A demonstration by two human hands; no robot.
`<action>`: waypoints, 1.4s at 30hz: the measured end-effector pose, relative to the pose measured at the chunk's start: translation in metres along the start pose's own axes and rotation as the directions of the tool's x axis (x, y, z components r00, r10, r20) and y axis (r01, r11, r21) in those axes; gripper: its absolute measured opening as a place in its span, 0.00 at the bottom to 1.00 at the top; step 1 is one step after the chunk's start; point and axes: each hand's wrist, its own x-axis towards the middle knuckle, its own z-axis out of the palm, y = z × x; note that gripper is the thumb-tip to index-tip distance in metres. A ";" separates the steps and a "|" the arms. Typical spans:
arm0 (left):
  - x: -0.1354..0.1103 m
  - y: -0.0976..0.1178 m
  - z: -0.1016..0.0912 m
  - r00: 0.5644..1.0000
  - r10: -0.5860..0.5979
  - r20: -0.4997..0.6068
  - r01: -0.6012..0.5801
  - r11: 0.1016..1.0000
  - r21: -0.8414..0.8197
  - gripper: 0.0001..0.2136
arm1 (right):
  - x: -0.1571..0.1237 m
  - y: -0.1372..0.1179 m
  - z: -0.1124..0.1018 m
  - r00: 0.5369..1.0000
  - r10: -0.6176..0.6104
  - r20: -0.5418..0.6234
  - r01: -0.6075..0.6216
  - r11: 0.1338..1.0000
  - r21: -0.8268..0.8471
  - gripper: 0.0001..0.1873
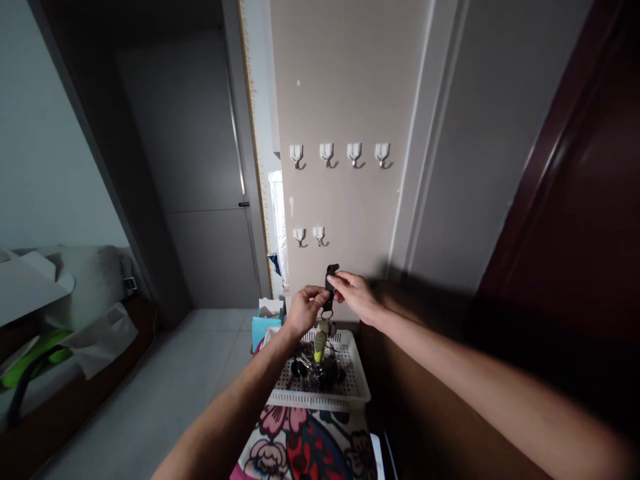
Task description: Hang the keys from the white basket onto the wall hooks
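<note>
My two hands meet in front of the wall, above a white perforated tray (350, 393). My right hand (356, 295) pinches a small black key fob (331, 275) at its top. My left hand (305, 308) is closed on the lower part of the same item, from which a yellow-green charm (320, 343) dangles. The tray holds a dark heap of keys and rings (315, 373). On the beige wall above are white adhesive hooks: a top row of several (340, 155) and two lower ones (309, 235). All the hooks are bare.
The tray rests on a floral cloth (305, 447). A dark brown door (575, 200) stands at the right. A grey sliding door (200, 173) is on the left, with a sofa and bags (75, 320) beyond. A blue box (265, 327) sits on the floor.
</note>
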 end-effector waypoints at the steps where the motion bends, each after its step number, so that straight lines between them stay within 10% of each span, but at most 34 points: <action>1: 0.003 0.002 0.002 1.000 -0.006 -0.006 0.006 1.000 0.004 0.10 | 0.001 0.000 -0.001 1.000 -0.011 -0.011 0.010 1.000 -0.009 0.13; 10: 0.014 0.016 0.024 0.998 -0.012 -0.057 0.007 0.996 -0.088 0.08 | 0.006 -0.003 -0.009 0.993 -0.030 -0.118 0.025 0.999 -0.043 0.10; 20: 0.020 0.018 0.014 0.986 -0.136 -0.096 0.116 0.975 -0.190 0.08 | 0.010 -0.012 -0.017 0.999 -0.020 -0.042 0.027 0.984 0.177 0.10; 29: 0.043 0.020 0.000 0.967 -0.239 -0.082 0.174 0.866 -0.469 0.07 | 0.038 -0.021 -0.008 0.996 0.019 -0.086 -0.018 1.000 0.012 0.03; 42: 0.086 0.009 0.000 0.860 -0.474 -0.190 0.275 0.743 -0.610 0.06 | 0.082 -0.021 -0.015 0.985 0.156 -0.072 -0.156 0.988 0.010 0.09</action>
